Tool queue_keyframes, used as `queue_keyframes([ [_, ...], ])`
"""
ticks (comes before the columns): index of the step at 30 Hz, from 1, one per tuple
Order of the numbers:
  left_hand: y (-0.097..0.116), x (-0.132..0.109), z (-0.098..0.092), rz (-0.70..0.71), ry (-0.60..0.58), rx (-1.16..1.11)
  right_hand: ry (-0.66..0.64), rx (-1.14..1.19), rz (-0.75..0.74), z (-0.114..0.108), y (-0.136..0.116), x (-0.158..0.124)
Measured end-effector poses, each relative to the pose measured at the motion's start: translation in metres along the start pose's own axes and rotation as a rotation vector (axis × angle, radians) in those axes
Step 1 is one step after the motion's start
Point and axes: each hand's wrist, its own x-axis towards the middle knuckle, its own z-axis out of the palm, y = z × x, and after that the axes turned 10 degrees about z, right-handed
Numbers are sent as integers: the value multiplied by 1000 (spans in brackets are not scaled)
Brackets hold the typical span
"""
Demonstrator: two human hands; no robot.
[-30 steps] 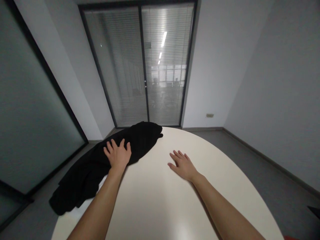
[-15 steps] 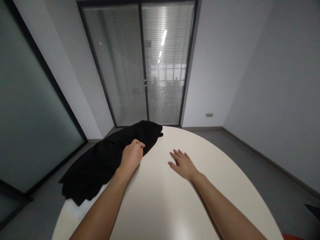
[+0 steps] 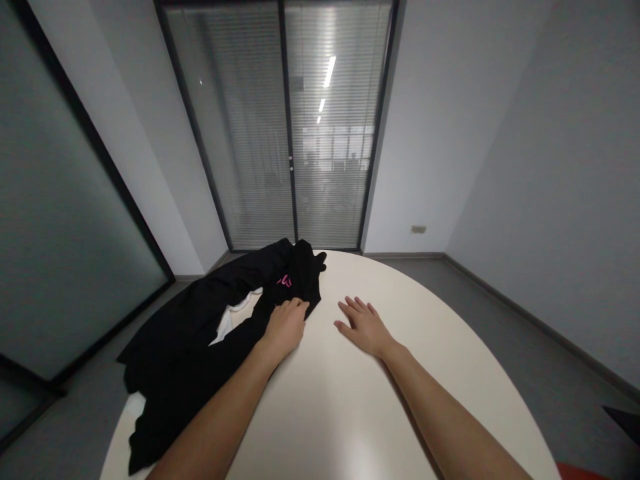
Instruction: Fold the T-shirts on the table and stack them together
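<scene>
Left hand (image 3: 286,327) is closed on the right edge of the cloth (image 3: 190,347), which lies bunched on the table's (image 3: 350,413) left side. Right hand (image 3: 364,325) lies flat just beside it, fingers spread, empty.

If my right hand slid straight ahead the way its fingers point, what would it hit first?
Most likely the black garment, bunched near the far edge of the table. The right hand lies flat, fingers angled left toward it, with only bare surface between. Depth is hard to judge.
</scene>
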Motion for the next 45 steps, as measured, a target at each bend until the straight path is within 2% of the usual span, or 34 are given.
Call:
queue_keyframes([
  [2,5,2,0,65,56,-81,39,42,-3,0,1,0],
  [5,9,3,-2,211,119,-323,140,147,-41,-1,2,0],
  [9,13,2,-4,281,31,-549,214,191,-149,-3,-1,1],
  [11,16,-1,-8,275,-14,-509,206,172,-163,-5,-3,2],
  [15,26,-10,-22,175,-96,-204,239,171,-130,-11,-9,1],
  [17,33,-13,-31,93,-129,-71,281,178,-73,-14,-11,0],
  [21,47,-16,-43,-58,-119,68,328,184,46,-18,-9,-1],
  [23,55,-19,-45,40,-172,20,352,211,64,-18,-6,0],
  [27,70,-28,-39,414,-344,-201,415,346,16,-16,-4,0],
  [30,79,-34,-38,479,-407,-249,370,370,-97,-15,-11,-2],
  [33,81,-36,-45,417,-407,-226,245,286,-192,-13,-17,-4],
  [35,78,-35,-50,272,-362,-123,185,226,-216,-12,-19,-5],
  [37,73,-33,-51,103,-333,-25,180,209,-204,-10,-17,-3],
  [39,66,-31,-48,-7,-334,13,225,242,-141,-9,-13,-1],
  [42,59,-28,-42,-22,-335,-15,331,349,51,-7,-6,3],
  [45,60,-26,-40,110,-294,-122,381,459,222,-7,3,7],
])
